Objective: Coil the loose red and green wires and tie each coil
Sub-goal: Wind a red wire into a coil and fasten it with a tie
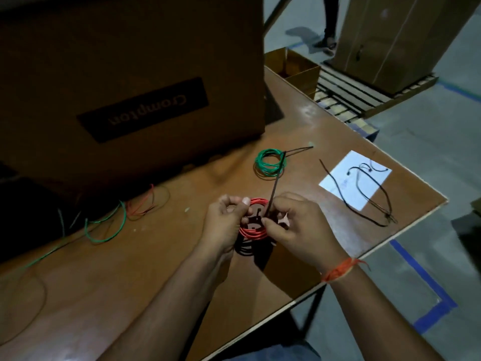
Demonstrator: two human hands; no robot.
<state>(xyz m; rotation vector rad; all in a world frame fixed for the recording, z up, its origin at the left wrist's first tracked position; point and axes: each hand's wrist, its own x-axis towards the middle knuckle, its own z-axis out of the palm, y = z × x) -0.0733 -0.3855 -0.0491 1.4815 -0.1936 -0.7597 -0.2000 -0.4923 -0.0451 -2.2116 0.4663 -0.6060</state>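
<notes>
I hold a red wire coil (253, 232) just above the brown table (156, 269). My left hand (226, 222) pinches the coil's upper left rim. My right hand (299, 230) grips a black cable tie (274, 188) that passes around the coil's right side, its tail sticking up and away. A green wire coil (269, 164) lies farther back on the table with a black tie (294, 150) fastened on it. Loose green wire (104, 227) and loose red wire (141, 204) lie tangled at the left.
A big cardboard box (130, 74) fills the back left of the table. Several spare black ties (364, 194) lie on and beside a white sheet (356, 178) at the right. The table's right edge drops to a grey floor with blue tape lines (421, 280). A person's legs (329, 22) stand far back.
</notes>
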